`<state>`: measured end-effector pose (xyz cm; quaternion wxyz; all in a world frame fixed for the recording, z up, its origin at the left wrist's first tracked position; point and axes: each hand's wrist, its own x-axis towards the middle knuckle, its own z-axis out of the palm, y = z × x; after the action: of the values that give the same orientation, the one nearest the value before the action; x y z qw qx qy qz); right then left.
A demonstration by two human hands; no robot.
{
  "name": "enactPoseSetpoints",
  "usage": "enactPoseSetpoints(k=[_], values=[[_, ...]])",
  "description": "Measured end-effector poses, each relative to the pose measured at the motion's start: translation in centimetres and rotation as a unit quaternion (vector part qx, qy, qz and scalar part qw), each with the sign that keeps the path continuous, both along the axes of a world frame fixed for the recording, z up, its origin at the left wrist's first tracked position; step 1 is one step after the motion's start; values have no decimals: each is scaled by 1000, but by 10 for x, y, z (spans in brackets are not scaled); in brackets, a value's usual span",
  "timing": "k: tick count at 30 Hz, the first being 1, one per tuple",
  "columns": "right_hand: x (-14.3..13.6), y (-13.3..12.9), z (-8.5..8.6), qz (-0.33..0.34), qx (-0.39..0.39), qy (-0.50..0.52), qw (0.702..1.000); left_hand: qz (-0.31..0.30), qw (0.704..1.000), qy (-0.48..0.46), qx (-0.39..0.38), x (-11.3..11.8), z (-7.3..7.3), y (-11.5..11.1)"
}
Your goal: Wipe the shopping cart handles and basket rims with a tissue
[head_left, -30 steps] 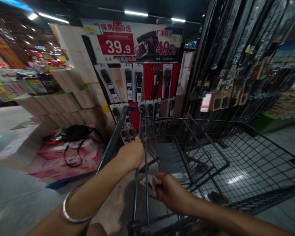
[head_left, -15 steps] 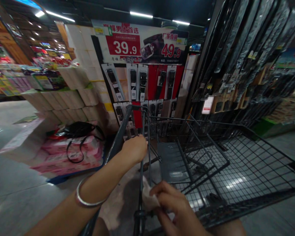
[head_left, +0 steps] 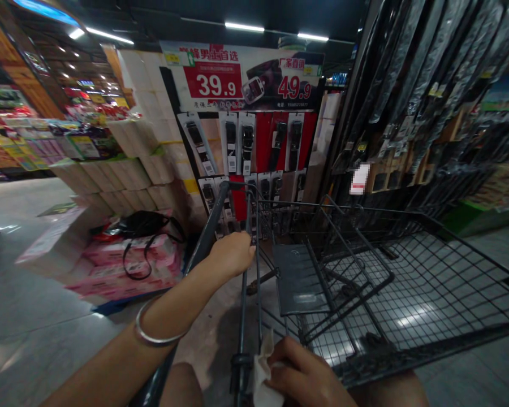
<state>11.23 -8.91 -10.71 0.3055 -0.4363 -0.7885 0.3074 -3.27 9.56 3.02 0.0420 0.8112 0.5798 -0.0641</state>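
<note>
My left hand [head_left: 232, 252], with a silver bangle at its wrist, is closed around a dark metal bar [head_left: 242, 305] on the rear frame of a shopping cart [head_left: 407, 294]. A crumpled white tissue [head_left: 263, 373] is pinched in the fingers of my right hand [head_left: 307, 376]. That tissue lies against or right beside the lower end of the same bar, close to a dark plastic joint [head_left: 241, 367]; whether it touches the bar I cannot tell. In the cart's rear part is a grey seat flap [head_left: 301, 277].
A belt display [head_left: 237, 141] with a price sign [head_left: 246, 79] stands just beyond the cart. To the left are stacked paper rolls [head_left: 123, 172] and pink packs [head_left: 131, 265] with a black bag [head_left: 142, 224] on top. More belts [head_left: 407, 68] hang at the right.
My right hand has moved down along the bar toward me, bringing the tissue with it. My left hand keeps its hold on the cart. The view has shifted slightly.
</note>
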Motion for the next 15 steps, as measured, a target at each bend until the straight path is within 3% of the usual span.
enactPoseSetpoints(k=[3, 5, 7, 9, 11, 14, 15], values=[[0, 0, -8, 19, 70, -42, 996, 1, 1000, -2, 29, -3, 18, -1], [1, 0, -5, 13, 84, -59, 995, 3, 999, -7, 46, -10, 35, -9], [7, 0, 6, -20, 92, -44, 995, 2, 999, -12, 47, -22, 48, -27], [16, 0, 19, -63, 122, 2, 990, -23, 998, -29, 51, -40, 49, -56], [27, -4, 33, -92, 174, 48, 979, -105, 985, -66, 117, -59, 32, -89], [30, -16, 44, -107, 235, 44, 965, -264, 913, -119, 287, -82, -16, -132], [26, -20, 43, -116, 248, 30, 961, -278, 902, -109, 312, -87, -34, -143]])
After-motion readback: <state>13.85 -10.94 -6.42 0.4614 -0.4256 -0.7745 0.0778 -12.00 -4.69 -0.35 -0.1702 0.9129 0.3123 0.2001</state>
